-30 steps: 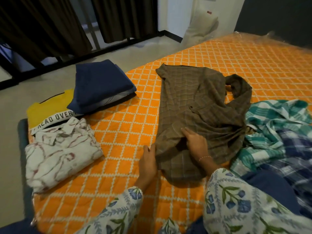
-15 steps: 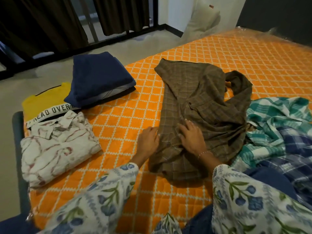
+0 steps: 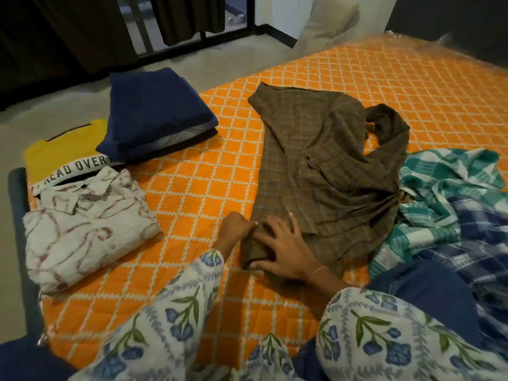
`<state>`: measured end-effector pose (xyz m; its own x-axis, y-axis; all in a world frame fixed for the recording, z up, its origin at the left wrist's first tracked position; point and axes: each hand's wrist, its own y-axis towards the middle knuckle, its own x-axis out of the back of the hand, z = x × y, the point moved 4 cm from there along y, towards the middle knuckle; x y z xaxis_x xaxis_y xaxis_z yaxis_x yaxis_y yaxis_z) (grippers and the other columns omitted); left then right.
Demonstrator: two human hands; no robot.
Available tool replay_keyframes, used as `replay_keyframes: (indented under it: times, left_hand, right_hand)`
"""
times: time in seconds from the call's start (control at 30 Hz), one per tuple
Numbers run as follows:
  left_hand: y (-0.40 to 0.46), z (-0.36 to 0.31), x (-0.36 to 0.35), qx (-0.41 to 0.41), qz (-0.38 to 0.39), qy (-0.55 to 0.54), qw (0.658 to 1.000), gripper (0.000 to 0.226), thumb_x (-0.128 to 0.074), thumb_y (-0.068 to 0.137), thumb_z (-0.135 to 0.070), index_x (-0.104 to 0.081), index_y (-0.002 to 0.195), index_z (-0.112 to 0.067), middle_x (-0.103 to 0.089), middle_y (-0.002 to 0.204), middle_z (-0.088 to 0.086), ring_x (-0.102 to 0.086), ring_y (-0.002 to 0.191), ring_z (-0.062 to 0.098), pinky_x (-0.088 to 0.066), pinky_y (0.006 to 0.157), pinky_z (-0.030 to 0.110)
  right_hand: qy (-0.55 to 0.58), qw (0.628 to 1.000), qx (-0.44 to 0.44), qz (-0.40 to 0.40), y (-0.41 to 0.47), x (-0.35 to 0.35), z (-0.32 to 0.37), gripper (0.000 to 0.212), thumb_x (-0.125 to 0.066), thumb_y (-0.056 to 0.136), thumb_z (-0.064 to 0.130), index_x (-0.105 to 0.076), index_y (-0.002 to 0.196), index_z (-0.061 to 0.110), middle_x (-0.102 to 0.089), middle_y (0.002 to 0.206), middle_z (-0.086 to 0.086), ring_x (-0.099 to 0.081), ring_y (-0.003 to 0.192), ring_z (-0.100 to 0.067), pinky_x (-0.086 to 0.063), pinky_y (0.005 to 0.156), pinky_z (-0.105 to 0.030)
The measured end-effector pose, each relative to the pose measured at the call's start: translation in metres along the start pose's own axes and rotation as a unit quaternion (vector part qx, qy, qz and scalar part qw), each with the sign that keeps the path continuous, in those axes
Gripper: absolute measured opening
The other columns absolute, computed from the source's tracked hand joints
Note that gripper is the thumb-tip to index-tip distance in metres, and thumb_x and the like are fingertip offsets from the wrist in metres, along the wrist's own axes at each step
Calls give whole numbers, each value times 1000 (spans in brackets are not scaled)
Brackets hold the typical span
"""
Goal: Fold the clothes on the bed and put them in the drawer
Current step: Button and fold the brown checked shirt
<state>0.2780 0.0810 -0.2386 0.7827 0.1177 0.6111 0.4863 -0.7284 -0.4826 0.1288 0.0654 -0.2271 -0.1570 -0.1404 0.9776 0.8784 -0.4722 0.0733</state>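
A brown checked shirt [image 3: 324,163] lies spread on the orange quilted bed [image 3: 192,193], its near end rolled into a fold. My left hand [image 3: 235,226] pinches the left edge of that fold. My right hand [image 3: 283,248] lies on top of the fold, fingers spread, thumb tucked under its near edge. Folded clothes sit at the left: a white patterned shirt [image 3: 82,232], a yellow T-shirt [image 3: 63,149] with white lettering, and a navy stack [image 3: 154,114].
A loose heap of teal-and-white and blue checked cloth [image 3: 453,204] lies at the right, touching the brown shirt. A pillow [image 3: 330,20] leans on the far wall. Dark curtains [image 3: 68,28] and grey floor [image 3: 220,59] lie beyond the bed's left edge.
Both hands moved closer together at the shirt's near end, and that end is now folded over into a roll. The camera came nearer.
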Motion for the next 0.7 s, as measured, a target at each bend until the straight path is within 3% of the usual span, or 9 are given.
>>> replay_keyframes:
  times: [0.07, 0.13, 0.23, 0.3, 0.37, 0.47, 0.53, 0.63, 0.7]
  left_hand:
    - [-3, 2, -4, 55, 62, -45, 996, 38, -66, 86, -16, -46, 55, -7, -56, 72, 23, -50, 57, 27, -43, 53, 33]
    - [-9, 6, -4, 83, 73, -95, 989, 38, -61, 90, -10, -44, 56, -7, -54, 62, 17, -49, 48, 20, -42, 43, 29]
    - [-15, 12, 0, 102, 51, -204, 972, 38, -58, 93, -7, -40, 60, -9, -45, 42, 7, -48, 38, 15, -40, 40, 22]
    - [-12, 21, 7, 92, 18, -175, 980, 42, -59, 92, -8, -39, 56, -10, -42, 55, 22, -48, 51, 32, -39, 53, 30]
    - [-8, 28, 20, 66, -24, -71, 995, 42, -60, 92, -15, -41, 55, -11, -42, 60, 23, -47, 59, 36, -35, 60, 33]
    - [-6, 29, 33, 56, -29, 77, 995, 24, -59, 90, -28, -62, 94, -4, -64, 102, 20, -61, 97, 35, -47, 77, 38]
    - [-3, 21, 39, 38, -82, 174, 981, 36, -53, 92, -30, -52, 122, -9, -54, 126, 15, -52, 116, 34, -44, 90, 41]
    - [-2, -11, 25, -158, -165, 192, 954, 48, -42, 98, -37, -40, 140, -15, -40, 144, 11, -35, 134, 31, -30, 105, 40]
    - [-1, -24, -2, -250, -101, 240, 933, 66, -23, 95, -55, -22, 150, -19, -15, 158, 9, -9, 147, 27, -11, 116, 37]
  right_hand:
    - [-5, 999, 18, 48, 5, -7, 14, 51, -60, 78, 51, -62, 119, 21, -56, 120, -16, -51, 115, -36, -27, 103, -64]
    - [-3, 998, 48, 33, 10, -6, 24, 34, -64, 75, 28, -69, 108, 20, -62, 104, -15, -60, 95, -35, -46, 84, -48]
    - [-20, 995, 94, 20, 13, 0, 39, 20, -75, 63, 21, -75, 82, 29, -60, 76, -1, -61, 67, -22, -41, 57, -25]
    - [4, 987, 145, 66, 12, 3, 48, 12, -74, 68, 23, -74, 78, 29, -64, 81, 1, -62, 70, -21, -34, 61, -26]
    - [46, 977, 168, 122, 12, 10, 53, 19, -54, 80, 27, -73, 84, 24, -69, 86, -1, -62, 75, -23, -38, 66, -29]
    - [168, 986, -17, 7, 32, 39, 28, 34, -41, 83, 27, -71, 95, 16, -69, 93, -6, -61, 83, -23, -50, 73, -33]
    - [140, 975, -138, -99, 48, 50, -9, 30, -46, 91, 20, -66, 112, 14, -63, 107, -8, -57, 98, -24, -45, 80, -32]
    - [91, 967, -238, -5, 61, 32, -52, 49, -41, 99, 33, -35, 146, 21, -35, 148, -13, -33, 136, -30, -30, 107, -41]
    - [94, 946, -293, 99, 52, 10, -70, 67, -34, 96, 56, -7, 152, 32, -1, 161, -5, 0, 147, -26, -5, 115, -55]
